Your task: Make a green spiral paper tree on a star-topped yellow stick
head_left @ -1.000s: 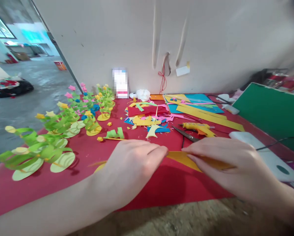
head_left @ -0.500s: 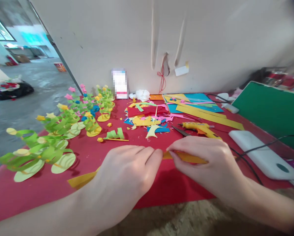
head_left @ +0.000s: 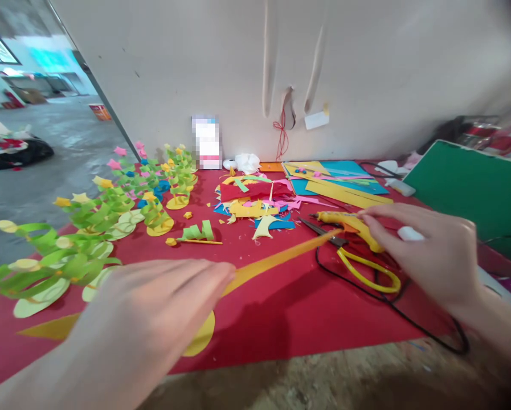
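My left hand [head_left: 165, 313] is closed on a long yellow paper strip [head_left: 276, 262], which stretches up and right over the red table. A yellow paper disc [head_left: 201, 336] shows partly below that hand. My right hand [head_left: 426, 250] is beside the yellow glue gun [head_left: 362, 228], thumb and forefinger near its body; whether they grip it or the far end of the strip is hard to make out. Scissors with yellow handles [head_left: 368, 273] lie under the glue gun, a black cable around them.
Green spiral paper plants [head_left: 105, 216] on round bases fill the left. Coloured scraps [head_left: 255, 205] lie mid-table. A phone [head_left: 207, 142] leans on the wall. Blue and yellow sheets [head_left: 340, 176] and a green board [head_left: 469, 193] stand at the right.
Both hands have moved apart, the left one leftward with the strip, the right one up and right to the glue gun. The scissors' handles and the yellow disc have come into view.
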### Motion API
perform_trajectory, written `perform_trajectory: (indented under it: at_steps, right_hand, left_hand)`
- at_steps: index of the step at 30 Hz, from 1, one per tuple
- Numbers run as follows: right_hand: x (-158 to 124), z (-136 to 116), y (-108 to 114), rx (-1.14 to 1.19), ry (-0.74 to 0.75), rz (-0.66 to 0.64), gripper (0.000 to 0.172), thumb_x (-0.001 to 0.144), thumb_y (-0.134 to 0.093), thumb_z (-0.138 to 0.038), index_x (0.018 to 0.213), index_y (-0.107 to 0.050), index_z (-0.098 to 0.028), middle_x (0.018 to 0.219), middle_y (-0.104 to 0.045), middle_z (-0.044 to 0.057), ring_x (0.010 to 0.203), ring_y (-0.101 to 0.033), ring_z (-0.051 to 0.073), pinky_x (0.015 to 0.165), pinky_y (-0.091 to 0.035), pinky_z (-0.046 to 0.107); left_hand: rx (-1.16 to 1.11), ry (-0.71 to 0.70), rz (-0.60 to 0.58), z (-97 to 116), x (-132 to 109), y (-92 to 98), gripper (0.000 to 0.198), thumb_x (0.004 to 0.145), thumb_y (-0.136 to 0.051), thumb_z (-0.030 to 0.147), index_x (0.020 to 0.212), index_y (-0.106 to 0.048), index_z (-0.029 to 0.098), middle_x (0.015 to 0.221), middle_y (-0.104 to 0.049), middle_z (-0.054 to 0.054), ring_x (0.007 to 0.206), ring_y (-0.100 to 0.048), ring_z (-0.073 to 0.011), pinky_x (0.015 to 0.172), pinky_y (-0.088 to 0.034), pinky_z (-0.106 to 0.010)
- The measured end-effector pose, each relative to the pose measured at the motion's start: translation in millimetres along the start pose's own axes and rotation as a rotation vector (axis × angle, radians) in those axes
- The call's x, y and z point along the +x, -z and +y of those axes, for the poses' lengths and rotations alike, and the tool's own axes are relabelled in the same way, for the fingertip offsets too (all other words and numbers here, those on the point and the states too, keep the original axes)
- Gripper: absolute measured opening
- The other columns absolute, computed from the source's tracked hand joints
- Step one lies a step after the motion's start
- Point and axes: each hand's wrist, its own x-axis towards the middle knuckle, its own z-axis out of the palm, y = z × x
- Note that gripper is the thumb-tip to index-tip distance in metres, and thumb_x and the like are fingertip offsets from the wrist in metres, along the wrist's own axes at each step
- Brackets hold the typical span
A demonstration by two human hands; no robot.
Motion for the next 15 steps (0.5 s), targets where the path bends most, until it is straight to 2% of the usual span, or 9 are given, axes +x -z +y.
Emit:
perform_trajectory:
  at_steps: [1, 3, 4, 6, 8, 11, 15]
  right_hand:
    - [-1, -10, 2, 0.03, 0.044, -0.008, 0.011, 0.081, -0.052, -0.023, 0.088, -0.061, -0.024, 0.091, -0.067, 0.004, 0.088, -0.061, 0.024, 0.081, -0.047, 0.037]
    - [-2, -35, 4, 0.175, 0.281, -0.127, 0.02, 0.08, -0.055, -0.02, 0.1, -0.06, -0.019, 0.099, -0.065, 0.004, 0.094, -0.059, 0.021, 0.09, -0.042, 0.033]
    - [-3, -47, 4, 0.23, 0.369, -0.178, 0.022, 0.079, -0.056, -0.019, 0.1, -0.059, -0.016, 0.099, -0.065, 0.004, 0.094, -0.059, 0.019, 0.093, -0.041, 0.031]
    - [-4, -65, 3, 0.3, 0.451, -0.241, 0.014, 0.08, -0.054, -0.013, 0.092, -0.062, -0.013, 0.09, -0.067, 0.004, 0.084, -0.061, 0.016, 0.092, -0.041, 0.03]
    - [-5, -75, 0, 0.312, 0.443, -0.259, 0.014, 0.08, -0.051, -0.008, 0.08, -0.064, -0.012, 0.08, -0.068, 0.005, 0.074, -0.062, 0.016, 0.083, -0.046, 0.03]
    - [-6, -80, -4, 0.28, 0.412, -0.273, 0.016, 0.078, -0.05, -0.006, 0.074, -0.065, -0.011, 0.075, -0.068, 0.007, 0.071, -0.062, 0.019, 0.068, -0.05, 0.03]
    - [-6, -80, -5, 0.273, 0.368, -0.266, 0.017, 0.077, -0.05, -0.006, 0.071, -0.065, -0.013, 0.075, -0.068, 0.006, 0.068, -0.062, 0.018, 0.063, -0.049, 0.028]
  left_hand:
    - [-0.019, -0.035, 0.01, 6, 6, -2.5, 0.016, 0.087, -0.041, 0.017, 0.091, -0.056, 0.015, 0.079, -0.067, -0.005, 0.062, -0.061, -0.0192, 0.051, -0.044, -0.029]
    - [-0.095, -0.069, 0.009, 17, 18, -6.4, 0.017, 0.088, -0.038, 0.015, 0.088, -0.054, 0.014, 0.076, -0.067, -0.006, 0.057, -0.06, -0.0192, 0.047, -0.043, -0.029]
    - [-0.134, -0.076, 0.014, 21, 23, -7.5, 0.016, 0.088, -0.038, 0.015, 0.088, -0.054, 0.014, 0.077, -0.067, -0.006, 0.056, -0.06, -0.0187, 0.046, -0.043, -0.029]
    - [-0.187, -0.088, 0.015, 26, 30, -8.4, 0.015, 0.088, -0.038, 0.015, 0.093, -0.053, 0.014, 0.081, -0.067, -0.005, 0.062, -0.062, -0.0182, 0.05, -0.046, -0.029]
    - [-0.217, -0.1, 0.015, 28, 34, -8.5, 0.016, 0.089, -0.038, 0.015, 0.096, -0.052, 0.014, 0.085, -0.067, -0.005, 0.066, -0.063, -0.0183, 0.054, -0.048, -0.029]
    - [-0.248, -0.083, 0.031, 29, 37, -9.4, 0.013, 0.086, -0.041, 0.013, 0.089, -0.054, 0.013, 0.078, -0.067, -0.005, 0.06, -0.062, -0.0185, 0.051, -0.048, -0.029]
    - [-0.259, -0.019, 0.054, 30, 39, -11.7, 0.013, 0.084, -0.045, 0.013, 0.077, -0.056, 0.015, 0.069, -0.067, -0.003, 0.051, -0.061, -0.0177, 0.045, -0.046, -0.028]
